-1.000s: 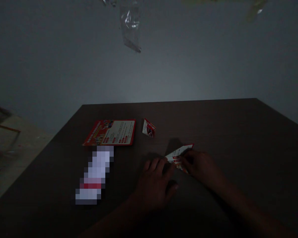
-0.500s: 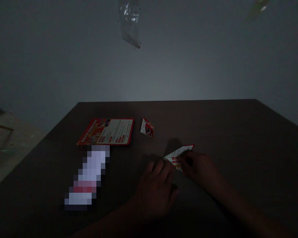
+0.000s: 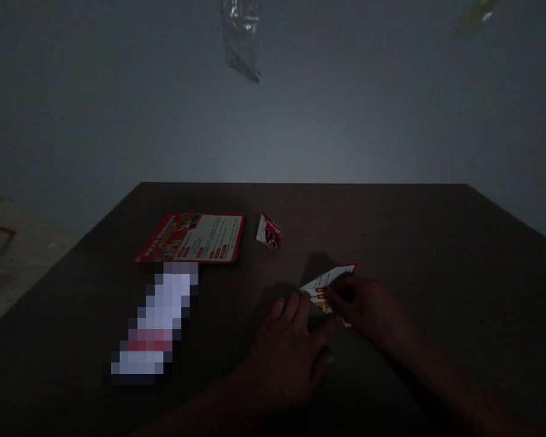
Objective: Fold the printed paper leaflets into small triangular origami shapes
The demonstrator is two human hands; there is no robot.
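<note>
A folded sheet of paper (image 3: 323, 281), white with red edges and print, lies on the dark table between my hands. My left hand (image 3: 291, 346) rests on the table with its fingers spread, the fingertips touching the paper's left corner and lower edge. My right hand (image 3: 368, 303) pinches the paper between thumb and fingers from the right. Part of the sheet is hidden under the right fingers, and a red-edged corner shows below them. Beyond my hands a small folded red and white paper piece (image 3: 269, 232) stands on the table.
A stack of red and white printed leaflets (image 3: 209, 238) lies at the left of the table (image 3: 391, 224). In front of it is a bright pixelated object (image 3: 152, 321). A clear plastic bag (image 3: 241, 42) hangs on the wall behind.
My left index finger has stretched out toward the right hand along the paper's lower edge. A red-edged corner now shows below my right fingers. The view has shifted slightly.
</note>
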